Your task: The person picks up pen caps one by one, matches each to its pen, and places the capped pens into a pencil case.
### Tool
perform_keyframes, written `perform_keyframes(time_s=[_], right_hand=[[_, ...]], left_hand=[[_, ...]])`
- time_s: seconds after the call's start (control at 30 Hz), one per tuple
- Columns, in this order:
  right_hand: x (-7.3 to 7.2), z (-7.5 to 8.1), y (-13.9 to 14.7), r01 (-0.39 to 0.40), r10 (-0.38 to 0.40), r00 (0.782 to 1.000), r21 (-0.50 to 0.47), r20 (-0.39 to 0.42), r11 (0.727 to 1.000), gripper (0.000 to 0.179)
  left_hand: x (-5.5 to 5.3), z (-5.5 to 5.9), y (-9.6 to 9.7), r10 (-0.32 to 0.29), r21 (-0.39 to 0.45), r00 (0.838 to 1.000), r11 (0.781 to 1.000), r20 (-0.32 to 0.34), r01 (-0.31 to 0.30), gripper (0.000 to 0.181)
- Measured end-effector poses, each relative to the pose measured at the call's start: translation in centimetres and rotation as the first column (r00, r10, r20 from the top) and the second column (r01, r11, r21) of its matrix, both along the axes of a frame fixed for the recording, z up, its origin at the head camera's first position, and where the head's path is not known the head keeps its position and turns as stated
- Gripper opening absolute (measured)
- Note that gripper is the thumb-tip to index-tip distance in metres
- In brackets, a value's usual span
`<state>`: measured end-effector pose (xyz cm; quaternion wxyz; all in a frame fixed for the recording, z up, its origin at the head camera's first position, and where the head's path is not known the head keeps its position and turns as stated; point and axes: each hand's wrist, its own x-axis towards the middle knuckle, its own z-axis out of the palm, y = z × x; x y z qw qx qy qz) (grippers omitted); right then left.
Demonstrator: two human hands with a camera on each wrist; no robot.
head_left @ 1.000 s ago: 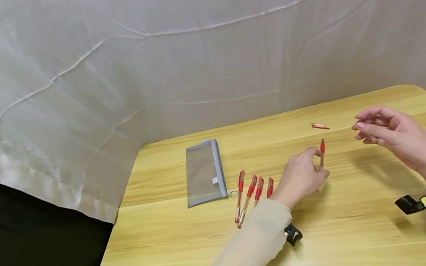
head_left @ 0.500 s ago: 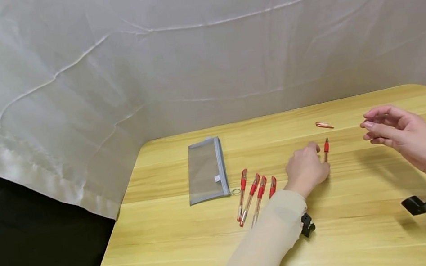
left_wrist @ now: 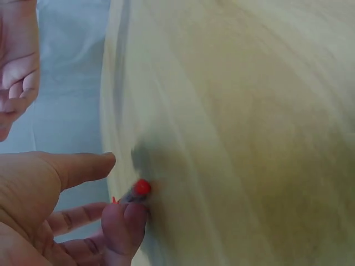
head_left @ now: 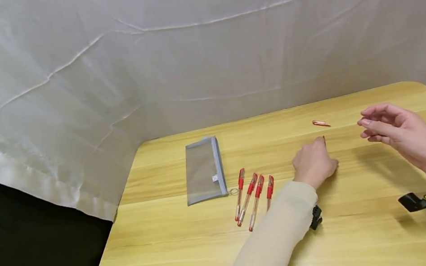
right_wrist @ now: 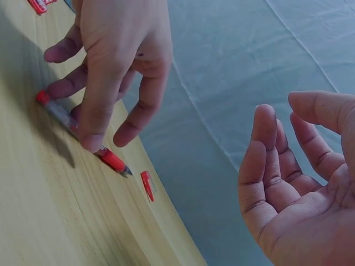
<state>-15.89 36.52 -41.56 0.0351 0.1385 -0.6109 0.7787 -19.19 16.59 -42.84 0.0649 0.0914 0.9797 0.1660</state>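
Observation:
My left hand (head_left: 313, 163) pinches an uncapped red gel pen (right_wrist: 113, 160) between thumb and fingers, low over the table. From the head view the hand hides most of that pen; its tip points towards the far edge. The right wrist view shows its red grip, clear barrel and red end. A loose red pen cap (head_left: 321, 123) lies on the table beyond the left hand. My right hand (head_left: 402, 138) hovers above the table at the right, fingers loosely bent and holding nothing.
Several capped red pens (head_left: 259, 188) lie side by side left of the left forearm. Next to them is a grey mesh zip pouch (head_left: 201, 171) with a ring on its zipper. Pale cloth (head_left: 227, 58) hangs behind the wooden table (head_left: 164, 249).
My left hand has moved to the right and turned, so it now covers most of the pen in the head view. The right hand has stayed nearly still.

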Motion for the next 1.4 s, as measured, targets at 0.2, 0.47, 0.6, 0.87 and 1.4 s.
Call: perform_keyframes(time_s=[0.2,0.47,0.6,0.87,1.4], right_hand=[[0.0,0.2,0.0,0.026,-0.027,1.000,0.024,0.015,0.999,0.034],[0.0,0.2,0.2,0.033,-0.033,0.999,0.022,0.022,0.999,0.032],[0.0,0.2,0.5,0.040,-0.041,0.999,0.015,0.025,0.999,0.033],[0.0,-0.1,1.4,0.024,-0.024,0.999,0.001,0.033,1.000,0.034],[-0.2,-1.2,2.3,0.021,-0.018,0.998,-0.034,0.063,0.999,0.034]], left_hand=[[0.0,-0.3,0.0,-0.004,0.041,1.000,0.999,-0.001,0.004,0.028],[-0.4,-0.4,-0.3,-0.023,0.050,1.000,0.998,-0.018,0.024,0.021],[-2.2,-3.1,0.6,-0.025,0.033,1.000,0.999,-0.008,0.025,0.021],[-2.6,-2.5,0.6,-0.036,-0.024,0.997,0.999,0.072,0.038,0.031],[-1.1,0.3,-2.6,-0.118,-0.022,0.986,0.992,0.121,0.121,0.050]])
